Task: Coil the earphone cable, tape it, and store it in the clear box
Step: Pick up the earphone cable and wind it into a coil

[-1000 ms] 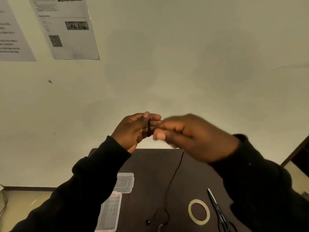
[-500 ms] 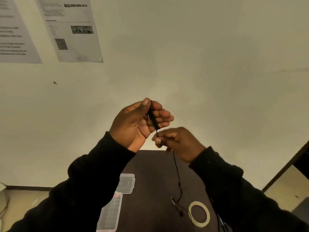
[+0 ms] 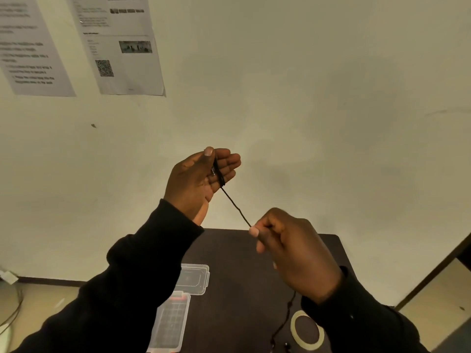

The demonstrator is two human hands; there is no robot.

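My left hand (image 3: 197, 179) is raised in front of the wall, thumb pressing a few turns of the black earphone cable (image 3: 235, 206) wound around its fingers. A taut stretch of cable runs down and right to my right hand (image 3: 293, 247), which pinches it between thumb and forefinger. Below my right wrist the cable hangs to the dark table (image 3: 237, 314), where its end lies by the tape roll (image 3: 307, 329). The clear box (image 3: 169, 324) stands open at the table's left edge, with its lid (image 3: 195, 278) lying just beyond it.
Printed sheets (image 3: 119, 44) hang on the pale wall at top left. The table's far edge meets the wall. A dark door frame (image 3: 433, 273) runs along the right, and loose wires (image 3: 11, 312) lie on the floor at left.
My right hand has pulled down and to the right, away from my left hand, drawing the cable taut. My left hand's fingers have straightened upward. The camera has tilted slightly.
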